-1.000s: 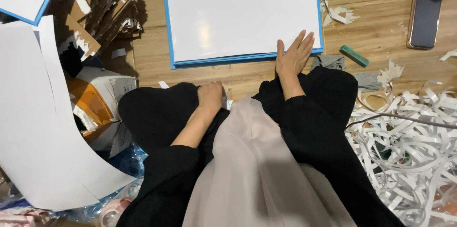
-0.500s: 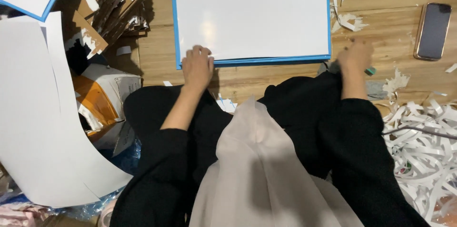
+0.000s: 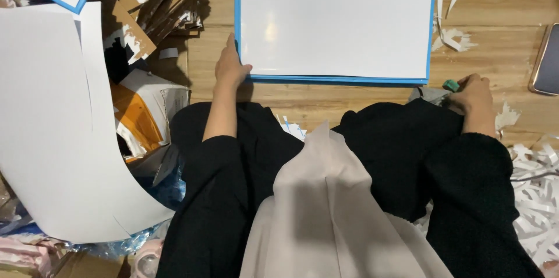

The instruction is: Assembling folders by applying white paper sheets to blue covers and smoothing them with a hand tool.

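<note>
The white sheet stack (image 3: pixel 335 21) with blue edging lies flat on the wooden floor (image 3: pixel 349 100), at twelve o'clock from the seated person's lap. The left hand (image 3: pixel 230 68) rests at the stack's seven o'clock corner, fingers loosely spread over the edge and thumb lying on the top sheet, pressing rather than gripping. The right hand (image 3: pixel 474 94) is at three o'clock, curled around a small green tool (image 3: pixel 451 85); how tightly it closes I cannot tell. The stack looks light, thin and floppy, probably smooth enough for sheets to slide over one another, so it seems best held at a corner or along the near edge with a flat palm to keep the layers aligned. Its edges could crease if pinched hard. Counting: one stack, at least two layers showing at its edge, one green tool, one dark phone (image 3: pixel 547 59) at two o'clock, one large curved white sheet (image 3: pixel 52 126) at nine o'clock, and uncountable paper strips (image 3: pixel 538 196) at four o'clock.
</note>
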